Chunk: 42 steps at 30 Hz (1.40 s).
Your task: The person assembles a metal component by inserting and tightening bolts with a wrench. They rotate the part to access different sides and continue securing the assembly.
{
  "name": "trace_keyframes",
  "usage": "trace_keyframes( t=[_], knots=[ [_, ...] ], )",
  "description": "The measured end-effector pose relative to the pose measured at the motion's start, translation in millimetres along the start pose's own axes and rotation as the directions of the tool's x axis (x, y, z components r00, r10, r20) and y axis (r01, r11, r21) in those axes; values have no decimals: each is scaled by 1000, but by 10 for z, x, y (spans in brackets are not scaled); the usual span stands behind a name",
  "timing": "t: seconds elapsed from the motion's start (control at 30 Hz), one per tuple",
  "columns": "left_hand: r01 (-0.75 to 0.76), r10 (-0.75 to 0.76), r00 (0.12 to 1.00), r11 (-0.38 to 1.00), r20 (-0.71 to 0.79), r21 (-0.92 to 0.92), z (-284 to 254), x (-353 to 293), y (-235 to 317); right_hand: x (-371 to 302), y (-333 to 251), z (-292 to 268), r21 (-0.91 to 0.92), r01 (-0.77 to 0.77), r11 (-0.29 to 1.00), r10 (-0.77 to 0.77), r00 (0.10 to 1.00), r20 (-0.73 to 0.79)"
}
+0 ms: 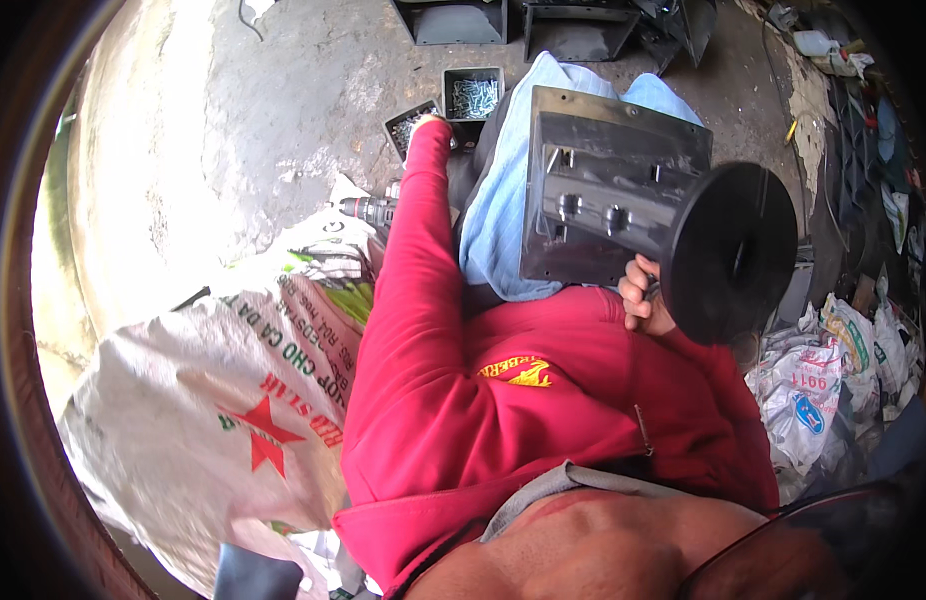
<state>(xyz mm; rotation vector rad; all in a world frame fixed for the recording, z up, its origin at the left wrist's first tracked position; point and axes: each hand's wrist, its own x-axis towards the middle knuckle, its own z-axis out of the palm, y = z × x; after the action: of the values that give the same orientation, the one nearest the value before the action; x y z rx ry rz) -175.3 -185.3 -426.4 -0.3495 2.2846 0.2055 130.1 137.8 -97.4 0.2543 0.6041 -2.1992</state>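
Here, a dark metal bracket (608, 195) with a round black disc (733, 250) at its end rests on the person's lap, across pale blue trousers (498, 215). Its long axis runs from a flat, bolted plate on the far side toward the disc on the person's right. The right hand (643, 297) sits just beneath the bracket, touching it where plate and disc join; its fingers are curled closed around something there, though what exactly they clasp is hidden.

Away from the bracket, to its far left, the left arm in a red sleeve stretches forward. The left hand (426, 125) reaches the edge of a small dark tray (408, 125) on the concrete floor; whether it is clenched or loose cannot be told. Just beside that tray, nearer the bracket, stands a square tray of silvery screws (473, 95). A power drill (371, 208) lies on the floor left of the bracket, beside a large printed white sack (213, 400).
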Motion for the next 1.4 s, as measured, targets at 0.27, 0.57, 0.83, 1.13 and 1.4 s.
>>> trace_keyframes(
  t=[0.27,0.57,0.83,1.13,1.4],
  knots=[
    [50,-32,928,998,-371,38,708,557,-411,-75,-17,22,457,20,889,-39,999,33],
    [-167,166,986,977,21,135,265,237,18,65,-32,239,424,134,896,-98,990,-105],
    [-162,149,987,949,-65,-272,395,567,-409,24,-82,343,566,107,817,19,977,-212],
    [-260,310,936,279,-169,-925,-408,-771,-328,256,32,404,80,146,986,-112,939,-326],
    [-607,696,699,457,-164,-650,-1656,-3951,-351,295,142,408,407,156,900,-139,988,-71]
  ],
)
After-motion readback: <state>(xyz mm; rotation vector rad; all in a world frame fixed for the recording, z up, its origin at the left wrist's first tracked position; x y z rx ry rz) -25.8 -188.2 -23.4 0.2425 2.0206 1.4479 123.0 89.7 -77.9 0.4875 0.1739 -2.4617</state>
